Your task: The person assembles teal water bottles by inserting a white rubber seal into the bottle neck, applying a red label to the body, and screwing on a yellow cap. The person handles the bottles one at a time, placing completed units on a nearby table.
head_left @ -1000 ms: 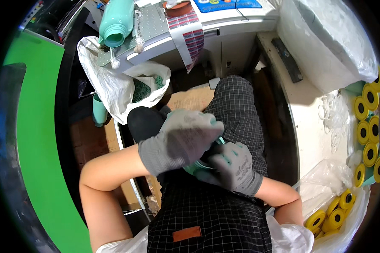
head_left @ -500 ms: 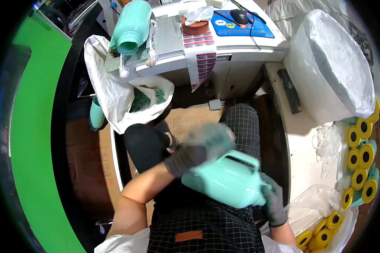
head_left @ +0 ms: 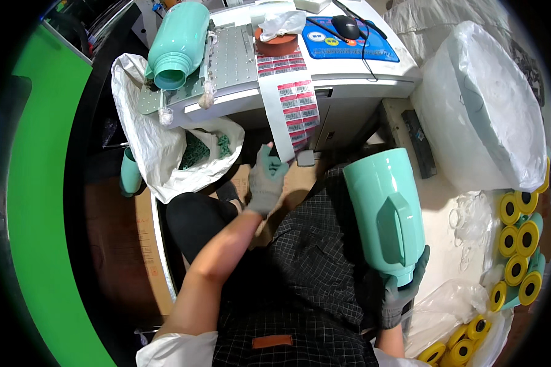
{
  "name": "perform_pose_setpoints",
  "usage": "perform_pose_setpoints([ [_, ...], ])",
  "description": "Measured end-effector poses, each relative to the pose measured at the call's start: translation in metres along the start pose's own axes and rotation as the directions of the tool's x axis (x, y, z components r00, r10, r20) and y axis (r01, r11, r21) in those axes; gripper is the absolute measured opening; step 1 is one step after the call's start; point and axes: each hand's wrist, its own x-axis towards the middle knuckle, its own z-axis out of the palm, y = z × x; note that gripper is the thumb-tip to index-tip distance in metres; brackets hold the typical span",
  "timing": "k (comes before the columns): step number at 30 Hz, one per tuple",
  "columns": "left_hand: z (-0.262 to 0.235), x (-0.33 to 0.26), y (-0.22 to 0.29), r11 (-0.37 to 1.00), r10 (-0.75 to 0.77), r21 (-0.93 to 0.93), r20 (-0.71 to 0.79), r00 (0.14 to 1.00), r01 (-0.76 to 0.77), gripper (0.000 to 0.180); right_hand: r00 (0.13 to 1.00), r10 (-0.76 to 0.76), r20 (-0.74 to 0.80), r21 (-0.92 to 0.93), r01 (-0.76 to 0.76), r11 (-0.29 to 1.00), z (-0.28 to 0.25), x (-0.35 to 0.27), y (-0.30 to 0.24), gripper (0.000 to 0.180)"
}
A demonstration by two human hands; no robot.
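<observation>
My right hand [head_left: 404,293], in a grey glove, grips a mint-green plastic jug [head_left: 382,211] around its narrow neck. The jug stands over my right thigh with its neck towards me, its broad end away and its side handle facing up. In a matching glove with a bare fingertip showing, my left hand [head_left: 268,183] is curled at the lower left corner of a strip of printed labels [head_left: 297,116]. The strip hangs over the front of a white bench; the fingers partly hide their contact with it.
Another mint-green jug [head_left: 179,46] lies on a perforated metal plate [head_left: 236,58], near a brown tape roll [head_left: 277,43]. A white sack [head_left: 144,140] with green bits stands at left. At right are a large white bag [head_left: 477,110] and several yellow-ended green pieces [head_left: 515,269].
The jug has swung from lying across my lap to standing at my right, neck towards me. My left hand has moved off it, up and left to the label strip, which now hangs lower.
</observation>
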Motion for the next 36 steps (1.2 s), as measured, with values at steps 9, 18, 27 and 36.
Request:
perform_pose_setpoints([
  [9,-0.05,-0.043,0.078,0.964,0.218,-0.144,-0.053,0.975,-0.223,0.017,0.993,-0.09,0.072,0.036,0.088,0.995,0.012,-0.007,-0.008,0.102],
  [18,-0.048,-0.082,0.044,0.915,0.403,0.057,-0.202,0.893,-0.4,0.018,0.975,-0.22,0.044,0.027,0.219,0.975,0.016,-0.035,0.0,0.1],
  [27,-0.032,-0.086,0.17,0.683,-0.12,-0.507,0.632,0.765,0.526,0.014,0.978,-0.177,0.11,0.009,0.177,0.984,0.011,-0.042,0.005,0.108],
  [36,-0.027,-0.087,0.167,0.84,-0.095,-0.406,0.544,0.834,0.36,0.019,0.957,-0.266,0.114,-0.094,0.277,0.956,0.013,-0.046,0.01,0.11],
])
